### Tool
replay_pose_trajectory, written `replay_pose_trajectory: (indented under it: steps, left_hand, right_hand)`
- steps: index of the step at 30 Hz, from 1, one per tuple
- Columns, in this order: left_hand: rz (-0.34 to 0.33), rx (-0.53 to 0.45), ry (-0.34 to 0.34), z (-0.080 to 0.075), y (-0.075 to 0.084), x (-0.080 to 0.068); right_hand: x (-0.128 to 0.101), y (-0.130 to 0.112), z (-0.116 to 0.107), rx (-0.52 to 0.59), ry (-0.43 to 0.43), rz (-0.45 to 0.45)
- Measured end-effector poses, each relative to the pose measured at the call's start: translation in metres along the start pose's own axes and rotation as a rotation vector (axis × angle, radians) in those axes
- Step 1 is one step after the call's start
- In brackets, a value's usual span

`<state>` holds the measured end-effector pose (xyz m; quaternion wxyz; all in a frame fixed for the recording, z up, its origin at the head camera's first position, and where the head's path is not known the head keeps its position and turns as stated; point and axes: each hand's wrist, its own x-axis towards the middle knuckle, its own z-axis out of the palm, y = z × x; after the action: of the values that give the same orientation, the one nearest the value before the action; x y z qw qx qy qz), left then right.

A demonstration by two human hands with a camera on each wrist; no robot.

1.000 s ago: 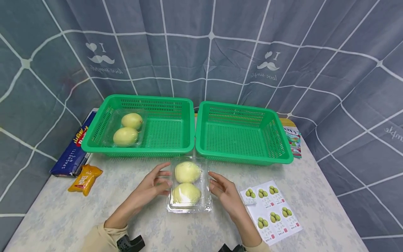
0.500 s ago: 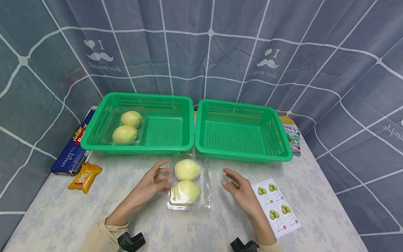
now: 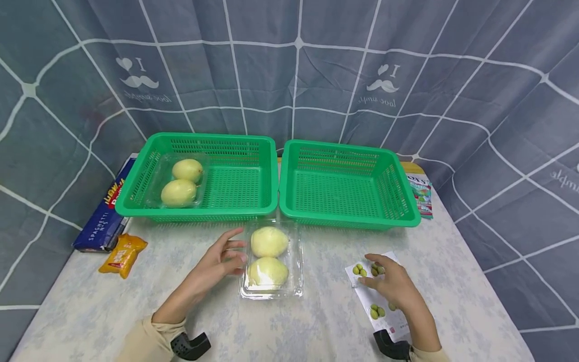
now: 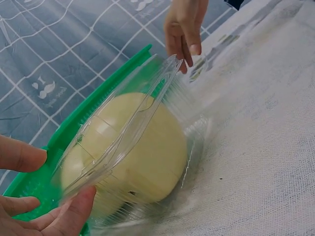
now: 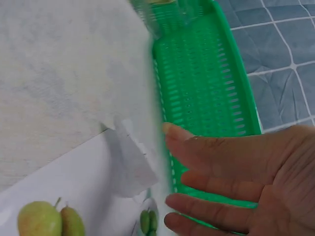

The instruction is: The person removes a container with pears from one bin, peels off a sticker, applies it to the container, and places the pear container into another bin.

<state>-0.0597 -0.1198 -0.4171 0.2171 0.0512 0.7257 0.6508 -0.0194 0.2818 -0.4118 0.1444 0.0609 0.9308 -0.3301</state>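
A clear plastic clamshell box (image 3: 296, 274) lies on the table, with two pale yellow fruits (image 3: 269, 243) inside. Beside its left edge rests my left hand (image 3: 217, 264), fingers spread loosely, the fingertips right at the lid's seam in the left wrist view. My right hand (image 3: 395, 284) hovers over a white sheet of fruit stickers (image 3: 367, 301), its thumb and fingers apart and holding nothing. At the sheet's upper left corner, one sticker (image 5: 130, 164) is partly lifted, sticking out past the edge near my fingertips. My right hand hides much of the sheet.
Behind the box stand two green baskets; the left basket (image 3: 235, 193) holds another clamshell box (image 3: 156, 188) with two fruits, beside the right basket (image 3: 334, 196). A blue spaghetti box (image 3: 101, 226) and an orange snack packet (image 3: 123, 255) lie left, a colourful packet (image 3: 422, 196) far right.
My right hand has left the clamshell box's right side and moved right, over the sticker sheet. My left hand stays by the box, which has not moved.
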Motion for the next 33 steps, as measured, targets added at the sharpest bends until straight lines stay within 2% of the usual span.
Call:
replay_pose_trajectory:
  steps: [2,7,19,29,33]
  left_hand:
    - [0.000,-0.001,0.002,0.001,0.001,0.000]
    - [-0.002,-0.016,0.007,0.002,0.000,-0.001]
    - [-0.010,-0.019,0.002,0.002,0.000,-0.003]
    - [-0.007,-0.028,-0.009,0.001,-0.001,-0.003]
    - [-0.010,-0.027,-0.006,0.001,-0.001,-0.003]
  right_hand:
    - [0.001,0.002,0.001,-0.039,-0.015,0.002]
    - [0.002,0.003,0.006,-0.094,0.014,-0.027]
    - [0.006,0.001,0.012,-0.155,0.043,-0.037]
    - [0.007,0.001,0.013,-0.159,0.047,-0.028]
    - [0.007,0.002,0.013,-0.115,0.063,-0.026]
